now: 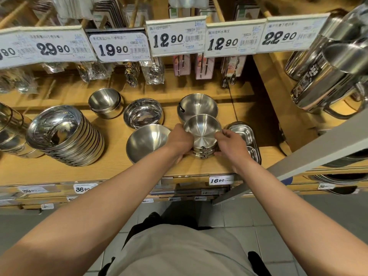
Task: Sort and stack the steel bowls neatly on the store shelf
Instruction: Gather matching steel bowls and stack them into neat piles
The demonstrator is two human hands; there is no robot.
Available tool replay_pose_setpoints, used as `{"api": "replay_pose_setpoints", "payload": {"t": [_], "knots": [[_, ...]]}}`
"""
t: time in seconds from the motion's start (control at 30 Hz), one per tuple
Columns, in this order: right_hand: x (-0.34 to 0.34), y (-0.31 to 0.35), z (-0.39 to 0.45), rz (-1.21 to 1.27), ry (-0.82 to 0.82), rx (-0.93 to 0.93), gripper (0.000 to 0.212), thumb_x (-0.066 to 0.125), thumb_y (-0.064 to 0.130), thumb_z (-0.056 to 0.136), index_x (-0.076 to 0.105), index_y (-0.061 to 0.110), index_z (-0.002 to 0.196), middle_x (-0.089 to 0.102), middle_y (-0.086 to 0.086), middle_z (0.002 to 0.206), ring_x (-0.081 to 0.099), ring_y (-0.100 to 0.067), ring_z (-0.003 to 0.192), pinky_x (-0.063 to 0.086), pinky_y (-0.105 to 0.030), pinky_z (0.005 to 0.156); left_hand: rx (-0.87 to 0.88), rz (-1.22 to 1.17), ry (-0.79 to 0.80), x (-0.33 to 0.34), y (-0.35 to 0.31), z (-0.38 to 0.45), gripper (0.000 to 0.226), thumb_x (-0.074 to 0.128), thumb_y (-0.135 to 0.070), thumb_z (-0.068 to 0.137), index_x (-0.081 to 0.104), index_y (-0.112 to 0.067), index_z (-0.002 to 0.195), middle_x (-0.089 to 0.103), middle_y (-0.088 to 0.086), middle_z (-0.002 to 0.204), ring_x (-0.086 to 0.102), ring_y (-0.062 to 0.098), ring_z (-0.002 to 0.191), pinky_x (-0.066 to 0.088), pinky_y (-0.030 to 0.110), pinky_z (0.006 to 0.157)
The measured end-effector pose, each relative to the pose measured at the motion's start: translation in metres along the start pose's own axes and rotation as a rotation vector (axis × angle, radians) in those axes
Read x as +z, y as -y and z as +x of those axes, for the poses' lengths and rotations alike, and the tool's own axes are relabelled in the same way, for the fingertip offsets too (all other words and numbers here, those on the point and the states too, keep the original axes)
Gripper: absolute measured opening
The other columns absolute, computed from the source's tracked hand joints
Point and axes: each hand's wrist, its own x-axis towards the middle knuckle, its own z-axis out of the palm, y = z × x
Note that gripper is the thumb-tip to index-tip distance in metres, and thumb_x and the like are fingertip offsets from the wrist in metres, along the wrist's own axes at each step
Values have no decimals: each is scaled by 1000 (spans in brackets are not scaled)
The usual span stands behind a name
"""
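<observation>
A short stack of small steel bowls (202, 130) stands near the front of the wooden shelf (111, 172). My left hand (180, 139) grips the stack's left side and my right hand (231, 141) grips its right side. Directly behind it sits a larger bowl (198, 104) with a black tag on its rim. To the left of my left hand rests a wide matte bowl (146, 141). Further back are a shiny shallow bowl stack (143, 113) and a small deep bowl stack (105, 102). A tall tilted stack of shiny bowls (63, 134) leans at the left.
Compartment steel trays (246, 136) lie just right of my right hand. Price tags (176, 35) hang above, with packaged spoons behind them. Steel mugs (326, 76) stand on the right shelf. A grey bar (298, 158) slants across the lower right.
</observation>
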Motion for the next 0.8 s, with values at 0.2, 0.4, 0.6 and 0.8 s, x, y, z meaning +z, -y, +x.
{"api": "replay_pose_setpoints", "payload": {"t": [0.2,0.4,0.6,0.8], "knots": [[-2,-2,3,-50,-17,3,18,59,41,92,63,29,105,66,14,86,68,-15,87,59,-49,89,42,46,3,-3,-3,2,39,40,-1,98,54,-3,135,61,23,130,66,42,109,59,51,90],[-4,2,3,-107,-18,2,54,61,40,94,57,11,139,67,3,121,63,-24,115,51,-48,104,41,61,3,-4,-3,0,41,45,-6,97,53,-5,138,60,21,132,63,41,115,56,50,96],[-17,29,17,-102,-130,-16,47,57,40,93,62,13,130,67,3,107,61,-18,99,52,-41,91,88,53,-81,-34,-8,-1,56,61,-23,87,54,-5,139,68,15,123,68,34,109,57,48,96],[-7,63,70,1,-185,92,24,67,28,89,66,12,107,69,-8,115,65,-28,105,57,-41,90,96,-135,-244,-100,4,9,19,55,-11,100,66,-15,85,67,8,91,65,23,87,64,34,69]]}}
